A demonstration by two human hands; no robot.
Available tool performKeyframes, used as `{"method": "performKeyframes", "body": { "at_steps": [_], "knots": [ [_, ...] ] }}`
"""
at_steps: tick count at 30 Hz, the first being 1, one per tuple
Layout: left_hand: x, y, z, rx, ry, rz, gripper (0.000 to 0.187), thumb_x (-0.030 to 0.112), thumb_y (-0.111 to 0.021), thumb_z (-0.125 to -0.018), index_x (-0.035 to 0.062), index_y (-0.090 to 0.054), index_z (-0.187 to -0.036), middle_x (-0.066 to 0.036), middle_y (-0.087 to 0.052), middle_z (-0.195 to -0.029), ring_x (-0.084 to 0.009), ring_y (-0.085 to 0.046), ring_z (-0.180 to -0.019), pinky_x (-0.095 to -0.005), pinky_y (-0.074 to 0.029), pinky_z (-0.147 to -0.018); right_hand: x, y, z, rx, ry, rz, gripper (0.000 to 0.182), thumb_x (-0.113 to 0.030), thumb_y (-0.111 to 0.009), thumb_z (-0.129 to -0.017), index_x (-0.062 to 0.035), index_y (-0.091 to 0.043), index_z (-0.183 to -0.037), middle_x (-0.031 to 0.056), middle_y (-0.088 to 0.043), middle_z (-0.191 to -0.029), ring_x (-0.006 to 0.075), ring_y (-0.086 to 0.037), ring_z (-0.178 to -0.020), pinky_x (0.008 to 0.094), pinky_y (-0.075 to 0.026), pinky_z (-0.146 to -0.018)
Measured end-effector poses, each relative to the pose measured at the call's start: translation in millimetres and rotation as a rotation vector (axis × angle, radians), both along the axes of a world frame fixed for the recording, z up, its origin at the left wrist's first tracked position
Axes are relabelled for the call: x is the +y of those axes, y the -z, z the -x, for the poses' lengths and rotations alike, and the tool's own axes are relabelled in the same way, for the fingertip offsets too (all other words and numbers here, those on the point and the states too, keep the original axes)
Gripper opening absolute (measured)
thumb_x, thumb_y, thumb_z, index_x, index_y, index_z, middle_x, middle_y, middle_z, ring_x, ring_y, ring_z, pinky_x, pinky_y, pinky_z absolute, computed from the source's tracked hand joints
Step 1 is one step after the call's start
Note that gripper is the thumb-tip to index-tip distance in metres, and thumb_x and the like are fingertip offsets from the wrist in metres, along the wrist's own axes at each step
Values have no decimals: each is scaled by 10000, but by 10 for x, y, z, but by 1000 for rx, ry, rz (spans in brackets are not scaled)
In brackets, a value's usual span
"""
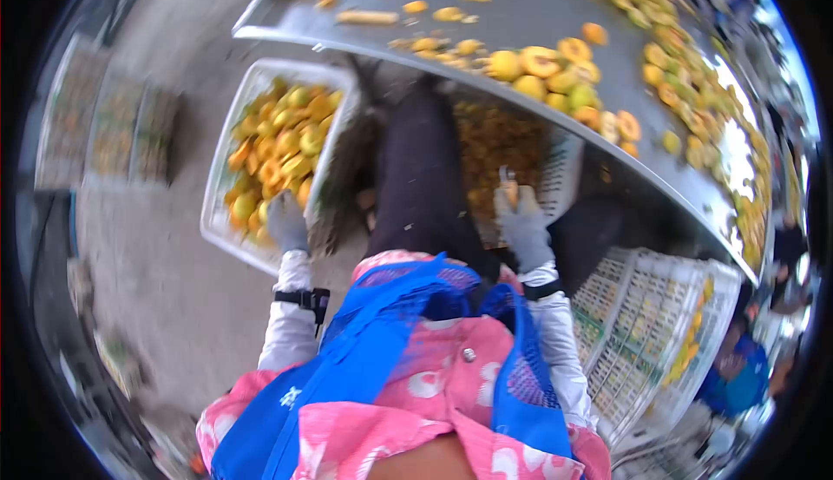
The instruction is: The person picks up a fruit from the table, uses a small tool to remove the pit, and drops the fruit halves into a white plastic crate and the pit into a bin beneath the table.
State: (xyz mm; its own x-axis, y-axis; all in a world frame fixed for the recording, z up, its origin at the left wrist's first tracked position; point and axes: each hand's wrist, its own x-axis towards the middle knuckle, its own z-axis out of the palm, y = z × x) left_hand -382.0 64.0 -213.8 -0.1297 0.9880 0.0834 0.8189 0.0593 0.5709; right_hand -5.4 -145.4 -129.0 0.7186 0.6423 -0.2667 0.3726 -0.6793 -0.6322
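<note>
My left hand (286, 222), in a grey glove, is at the near right edge of a white crate (217, 167) full of yellow-orange fruit halves (291, 137). Its fingertips touch the fruit, and whether they grip a piece is hidden. In front of my right thigh, my right hand (522, 226), also gloved, is closed around a small tool (508, 181) with a metal loop at its tip and an orange-brown part. Below the metal table's edge, beyond that tool, lies a darker heap of fruit pieces (490, 146).
A metal table (416, 33) with fruit halves and a short stick crosses the top and right. White crates (646, 324) stand at the lower right, stacked crates (108, 120) at the far left. A person in blue (737, 371) is at the right edge.
</note>
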Motion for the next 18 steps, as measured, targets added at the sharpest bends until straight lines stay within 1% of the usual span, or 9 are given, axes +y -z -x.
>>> {"method": "performKeyframes", "body": {
  "at_steps": [1, 3, 5, 7, 9, 12, 14, 17, 18],
  "knots": [
    [125, -72, -324, -95, 81, -51, 331, 262, -511, -951, -1, -672, -1070, -197, -668, -1032, -343, -616, -1001, -410, -470, -884, -1, -54, -16, 57, 40, -10, 369, -393, -633, -902, -54, -538, -1011, 272, -645, -806, 481, -630, -796, 523, -488, -658],
    [127, -826, -1263, -272, 358, -48, 313, 247, -531, -948, 0, -666, -1084, -172, -670, -1042, -304, -635, -978, -370, -483, -864, -81, 110, -24, 92, 111, -182, 352, -384, -633, -911, -60, -536, -1008, 213, -651, -745, 395, -654, -663, 469, -498, -578],
    [63, -1251, -2121, -548, 691, 8, 279, 219, -563, -936, 10, -664, -1090, -149, -673, -1047, -271, -650, -946, -338, -494, -848, -125, -144, -2, 391, 259, -287, 287, -328, -634, -928, -66, -536, -992, 72, -591, -641, 140, -549, -454, 337, -438, -422],
    [69, -1422, -2902, -451, 1017, -171, 280, 207, -604, -912, 28, -651, -1120, -151, -663, -1072, -294, -646, -947, -335, -499, -851, -267, -117, -36, 443, 298, -383, 249, -296, -617, -943, -61, -546, -983, 69, -579, -635, 146, -551, -480, 333, -438, -446],
    [66, -1493, -3611, -364, 1086, -66, 311, 228, -619, -898, 44, -637, -1148, -160, -651, -1100, -323, -631, -984, -372, -495, -878, -441, -108, -74, 394, 316, -402, 229, -275, -608, -950, -54, -550, -974, 60, -569, -638, 134, -540, -497, 327, -434, -458],
    [314, -1403, -4451, -131, 1085, -384, 367, 287, -636, -877, 54, -626, -1161, -166, -638, -1138, -349, -615, -1029, -418, -482, -912, -635, -145, -94, 322, 347, -459, 203, -240, -594, -960, -41, -553, -955, 49, -554, -650, 112, -517, -540, 316, -429, -491],
    [528, -1260, -4853, 140, 922, -142, 451, 357, -662, -836, 62, -616, -1174, -168, -641, -1145, -349, -610, -1060, -442, -471, -934, -704, -333, -119, 342, 393, -475, 192, -209, -580, -969, -21, -550, -947, 49, -546, -676, 98, -496, -599, 315, -436, -536],
    [711, -1330, -4974, 294, 1104, 119, 556, 404, -689, -795, 68, -579, -1225, -189, -641, -1142, -348, -606, -1080, -440, -468, -951, -764, -183, -184, 212, 374, -495, 175, -202, -571, -975, -29, -558, -953, 31, -539, -672, 75, -480, -585, 288, -419, -517],
    [694, -1334, -4921, 171, 1076, 131, 571, 388, -709, -783, 59, -563, -1227, -207, -660, -1080, -359, -628, -1032, -443, -482, -920, -748, -190, -207, 210, 376, -496, 175, -202, -571, -975, -29, -558, -953, 31, -539, -672, 75, -480, -585, 288, -419, -517]
  ]
}}
